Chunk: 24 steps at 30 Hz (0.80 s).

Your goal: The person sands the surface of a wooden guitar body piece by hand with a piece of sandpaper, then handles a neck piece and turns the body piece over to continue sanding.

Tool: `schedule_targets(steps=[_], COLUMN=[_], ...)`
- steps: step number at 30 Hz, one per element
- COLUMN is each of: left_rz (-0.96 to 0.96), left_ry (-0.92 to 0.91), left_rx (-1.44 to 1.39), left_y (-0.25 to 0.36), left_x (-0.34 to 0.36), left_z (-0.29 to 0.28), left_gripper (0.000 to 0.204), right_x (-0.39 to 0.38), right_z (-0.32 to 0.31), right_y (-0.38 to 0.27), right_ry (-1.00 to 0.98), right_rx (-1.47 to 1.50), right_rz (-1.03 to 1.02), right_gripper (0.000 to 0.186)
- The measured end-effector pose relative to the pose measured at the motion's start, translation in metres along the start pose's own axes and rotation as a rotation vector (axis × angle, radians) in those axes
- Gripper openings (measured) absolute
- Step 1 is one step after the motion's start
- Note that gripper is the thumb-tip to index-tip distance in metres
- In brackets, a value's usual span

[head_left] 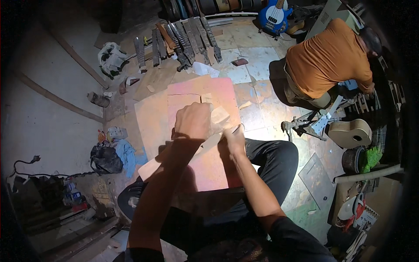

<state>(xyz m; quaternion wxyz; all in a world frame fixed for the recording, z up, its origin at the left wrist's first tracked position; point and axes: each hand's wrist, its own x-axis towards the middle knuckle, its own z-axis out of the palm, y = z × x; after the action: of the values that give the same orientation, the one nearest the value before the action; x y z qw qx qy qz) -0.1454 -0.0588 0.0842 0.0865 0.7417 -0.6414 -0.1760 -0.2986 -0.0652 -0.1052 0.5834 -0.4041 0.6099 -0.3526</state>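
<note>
Curling above the board (211, 168), the left hand (193, 121) is hiding its fingertips; its grip cannot be told. To its right, the right hand (233, 140) is clamping the strip (210, 142), which is lying just below the left hand.

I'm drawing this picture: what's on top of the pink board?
Pale pieces lie over the pink board; the left hand and right hand hide whatever is beneath them.
</note>
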Motion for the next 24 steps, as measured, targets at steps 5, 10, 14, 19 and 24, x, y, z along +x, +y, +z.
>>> schedule_targets(steps=[5, 10, 14, 19, 24], left_rz=[-0.068, -0.062, -0.06, -0.054, -0.064], left_ry=[-0.017, -0.021, -0.011, -0.017, -0.015], left_rx=[0.082, 0.088, 0.113, 0.096, 0.088], left_y=[-0.006, -0.004, -0.01, -0.005, -0.001], left_x=[0.008, 0.006, 0.006, 0.004, 0.006], left_z=[0.015, 0.013, 0.017, 0.01, 0.01], left_gripper=[0.049, 0.048, 0.048, 0.048, 0.049], right_x=[0.008, 0.013, 0.011, 0.003, 0.002], right_z=[0.005, 0.005, 0.003, 0.006, 0.014], right_y=[0.036, 0.027, 0.016, 0.02, 0.031], right_ry=[0.002, -0.004, -0.029, -0.042, 0.029], right_rx=[0.112, 0.131, 0.169, 0.082, 0.176], right_rz=[-0.017, -0.007, 0.069, 0.041, -0.109], right_gripper=[0.028, 0.032, 0.04, 0.032, 0.034])
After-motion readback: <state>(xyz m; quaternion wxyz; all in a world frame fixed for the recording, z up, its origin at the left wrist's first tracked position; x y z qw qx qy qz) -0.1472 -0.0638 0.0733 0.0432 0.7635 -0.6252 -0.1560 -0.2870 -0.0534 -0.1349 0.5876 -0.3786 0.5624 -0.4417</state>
